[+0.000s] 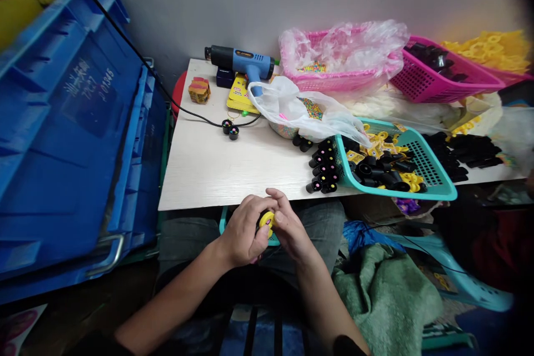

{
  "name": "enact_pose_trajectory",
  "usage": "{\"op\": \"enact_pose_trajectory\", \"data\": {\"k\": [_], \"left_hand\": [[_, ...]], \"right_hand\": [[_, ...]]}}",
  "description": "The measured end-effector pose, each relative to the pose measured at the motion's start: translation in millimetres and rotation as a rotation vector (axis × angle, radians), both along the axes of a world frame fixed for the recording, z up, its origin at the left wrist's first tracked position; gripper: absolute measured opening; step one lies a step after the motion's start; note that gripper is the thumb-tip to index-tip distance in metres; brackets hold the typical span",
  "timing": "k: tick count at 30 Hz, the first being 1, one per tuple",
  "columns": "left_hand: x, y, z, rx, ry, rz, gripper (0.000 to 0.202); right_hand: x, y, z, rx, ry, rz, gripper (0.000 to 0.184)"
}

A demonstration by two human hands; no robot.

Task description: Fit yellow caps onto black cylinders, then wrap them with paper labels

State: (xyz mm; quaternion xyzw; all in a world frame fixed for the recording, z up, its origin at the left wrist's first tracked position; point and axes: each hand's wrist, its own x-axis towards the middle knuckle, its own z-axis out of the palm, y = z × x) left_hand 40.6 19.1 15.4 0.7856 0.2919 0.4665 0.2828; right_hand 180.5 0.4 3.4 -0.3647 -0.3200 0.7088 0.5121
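Yellow plastic piece (pixel 266 221) clamped between left hand (pixel 242 232) and right hand (pixel 291 228), grip closed on it.

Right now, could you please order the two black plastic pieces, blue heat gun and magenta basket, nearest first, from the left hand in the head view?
From the left hand:
1. Two black plastic pieces, mid-table.
2. Blue heat gun, far edge.
3. Magenta basket, far right.

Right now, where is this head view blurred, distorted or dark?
In the head view, the blue plastic crate is smeared and bowed by the wide lens at left; the top right corner falls dark; the left hand, right hand and yellow piece they hold look fairly sharp under soft, even light, with mild glare on the clear plastic bag.
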Motion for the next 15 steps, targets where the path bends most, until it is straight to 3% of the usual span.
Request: {"op": "enact_pose_trajectory", "data": {"k": [5,11,15], "left_hand": [[1.8,0.4,1.8,0.050,0.022,-0.017,0.039],[-0.2,-1.1,0.3,0.115,-0.044,-0.044,0.047],[-0.2,-4.0,-3.1,0.089,-0.131,-0.091,0.056]], "right_hand": [[1.1,0.4,-3.8,-0.025,0.054,0.117,0.065],[-2.1,-5.0,-14.0,0.057,-0.047,0.063,0.070],[-2.7,-8.4,-5.1,0.116,-0.042,0.039,0.072]]}}
